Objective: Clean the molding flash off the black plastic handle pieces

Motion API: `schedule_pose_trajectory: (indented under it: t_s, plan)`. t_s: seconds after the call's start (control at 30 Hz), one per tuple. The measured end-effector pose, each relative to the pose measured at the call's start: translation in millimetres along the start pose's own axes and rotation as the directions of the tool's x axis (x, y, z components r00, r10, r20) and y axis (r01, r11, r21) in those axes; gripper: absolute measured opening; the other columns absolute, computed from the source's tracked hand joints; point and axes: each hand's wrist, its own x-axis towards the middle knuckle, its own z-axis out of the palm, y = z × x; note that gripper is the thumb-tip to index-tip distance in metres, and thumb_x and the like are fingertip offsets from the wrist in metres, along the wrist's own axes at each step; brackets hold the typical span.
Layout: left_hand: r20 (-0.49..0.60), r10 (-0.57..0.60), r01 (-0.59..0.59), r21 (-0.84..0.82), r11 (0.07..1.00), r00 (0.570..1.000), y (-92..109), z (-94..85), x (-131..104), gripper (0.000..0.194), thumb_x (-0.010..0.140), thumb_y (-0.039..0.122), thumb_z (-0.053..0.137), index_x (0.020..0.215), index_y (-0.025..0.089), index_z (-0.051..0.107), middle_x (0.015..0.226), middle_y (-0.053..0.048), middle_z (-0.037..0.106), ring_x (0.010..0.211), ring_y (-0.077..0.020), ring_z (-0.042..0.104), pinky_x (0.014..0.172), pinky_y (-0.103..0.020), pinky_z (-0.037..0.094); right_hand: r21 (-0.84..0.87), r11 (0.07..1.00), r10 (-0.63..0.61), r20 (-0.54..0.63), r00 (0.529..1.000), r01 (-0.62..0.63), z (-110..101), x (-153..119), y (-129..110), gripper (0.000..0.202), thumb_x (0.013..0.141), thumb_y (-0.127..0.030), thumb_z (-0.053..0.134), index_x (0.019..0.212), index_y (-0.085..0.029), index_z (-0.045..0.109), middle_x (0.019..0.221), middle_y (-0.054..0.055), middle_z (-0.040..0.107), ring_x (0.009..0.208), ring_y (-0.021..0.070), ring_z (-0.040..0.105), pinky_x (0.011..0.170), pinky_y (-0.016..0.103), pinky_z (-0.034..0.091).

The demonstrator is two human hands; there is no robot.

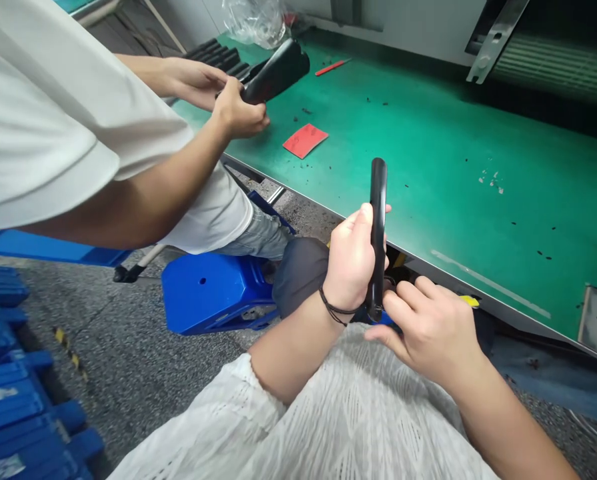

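Note:
My left hand (pixel 352 250) is wrapped round a long, narrow, glossy black plastic piece (pixel 379 220), held almost upright above the table's front edge. My right hand (pixel 428 320) is beside the lower end of this piece, its fingers curled and its thumb stretched toward that end. A small yellow tip (pixel 471 301) shows just past the right hand's knuckles; whether it belongs to something in the hand, I cannot tell. The inside of the right hand is hidden.
A co-worker's hands (pixel 241 110) hold a larger black piece (pixel 278 72) at left. On the green table (pixel 438 173) lie a red sheet (pixel 305 141), a red-handled tool (pixel 330 68), black scraps and a row of black pieces (pixel 213 55). A blue stool (pixel 208 293) stands below.

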Motion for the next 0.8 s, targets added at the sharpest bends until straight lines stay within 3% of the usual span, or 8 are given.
schedule_pose_trajectory:
  t_s: [0.23, 0.37, 0.43, 0.5, 0.57, 0.63, 0.7, 0.8]
  plan:
    - [-0.073, 0.034, -0.04, -0.08, 0.996, 0.997, 0, -2.4, 10, 0.043, 0.103, 0.057, 0.056, 0.108, 0.016, 0.067, 0.057, 0.009, 0.037, 0.04, -0.0041, 0.031, 0.039, -0.017, 0.026, -0.17, 0.985, -0.022, -0.132, 0.991, 0.0, 6, 1, -7, 0.044, 0.109, -0.053, 0.05, 0.08, -0.021, 0.06, 0.068, 0.001, 0.049, 0.069, 0.0188, 0.037, 0.062, 0.037, 0.021]
    - [-0.09, 0.048, -0.059, -0.117, 0.991, 0.995, 2, -10.1, 21, 0.041, 0.104, 0.054, 0.055, 0.108, 0.015, 0.066, 0.056, 0.009, 0.039, 0.039, -0.0046, 0.033, 0.039, -0.017, 0.027, -0.091, 0.995, 0.009, -0.228, 0.974, -0.03, 11, -5, -7, 0.037, 0.106, -0.049, 0.057, 0.083, -0.021, 0.062, 0.066, 0.0, 0.05, 0.067, 0.0177, 0.04, 0.061, 0.035, 0.025]
    - [-0.115, 0.055, -0.069, -0.125, 0.99, 0.992, 5, -13.4, 27, 0.039, 0.106, 0.052, 0.053, 0.108, 0.014, 0.065, 0.056, 0.008, 0.041, 0.04, -0.0049, 0.036, 0.039, -0.017, 0.028, -0.046, 0.991, 0.114, -0.192, 0.975, -0.125, 13, -9, -1, 0.029, 0.107, -0.044, 0.057, 0.101, -0.017, 0.066, 0.076, 0.002, 0.058, 0.072, 0.0182, 0.048, 0.061, 0.034, 0.032]
    - [-0.147, 0.061, -0.082, -0.135, 0.988, 0.987, 9, -15.1, 31, 0.038, 0.108, 0.048, 0.049, 0.108, 0.014, 0.064, 0.056, 0.008, 0.041, 0.04, -0.0048, 0.037, 0.04, -0.017, 0.029, -0.122, 0.962, 0.235, -0.087, 0.968, -0.244, 14, -14, 7, 0.026, 0.107, -0.029, 0.054, 0.124, -0.012, 0.063, 0.086, 0.006, 0.063, 0.077, 0.0197, 0.054, 0.059, 0.032, 0.033]
    - [-0.167, 0.063, -0.088, -0.146, 0.985, 0.984, 13, -15.0, 33, 0.037, 0.108, 0.047, 0.048, 0.107, 0.014, 0.064, 0.056, 0.008, 0.041, 0.04, -0.0047, 0.037, 0.04, -0.017, 0.03, -0.255, 0.927, 0.294, 0.035, 0.955, -0.276, 15, -17, 16, 0.043, 0.099, -0.009, 0.049, 0.14, -0.017, 0.058, 0.088, 0.006, 0.061, 0.075, 0.0198, 0.055, 0.053, 0.031, 0.027]
    - [-0.181, 0.058, -0.087, -0.159, 0.983, 0.982, 16, -13.9, 34, 0.037, 0.107, 0.049, 0.05, 0.106, 0.014, 0.064, 0.057, 0.008, 0.042, 0.04, -0.0046, 0.037, 0.04, -0.017, 0.031, -0.324, 0.913, 0.296, 0.112, 0.948, -0.247, 13, -18, 21, 0.073, 0.087, 0.003, 0.046, 0.153, -0.03, 0.05, 0.084, 0.004, 0.058, 0.068, 0.0184, 0.053, 0.05, 0.03, 0.02]
    - [-0.195, 0.05, -0.085, -0.173, 0.981, 0.98, 18, -12.6, 35, 0.037, 0.107, 0.049, 0.05, 0.105, 0.014, 0.064, 0.057, 0.008, 0.042, 0.04, -0.0045, 0.037, 0.04, -0.017, 0.03, -0.336, 0.906, 0.314, 0.128, 0.941, -0.257, 9, -18, 22, 0.089, 0.085, 0.003, 0.046, 0.164, -0.036, 0.035, 0.082, 0.002, 0.057, 0.063, 0.0182, 0.052, 0.047, 0.03, 0.018]
    - [-0.216, 0.024, -0.068, -0.199, 0.978, 0.976, 19, -10.9, 37, 0.036, 0.11, 0.045, 0.045, 0.103, 0.014, 0.062, 0.057, 0.008, 0.042, 0.04, -0.0045, 0.037, 0.041, -0.017, 0.029, -0.248, 0.91, 0.36, 0.073, 0.93, -0.333, 5, -16, 18, 0.078, 0.097, -0.009, 0.049, 0.169, -0.022, 0.021, 0.086, 0.004, 0.064, 0.066, 0.02, 0.058, 0.046, 0.032, 0.028]
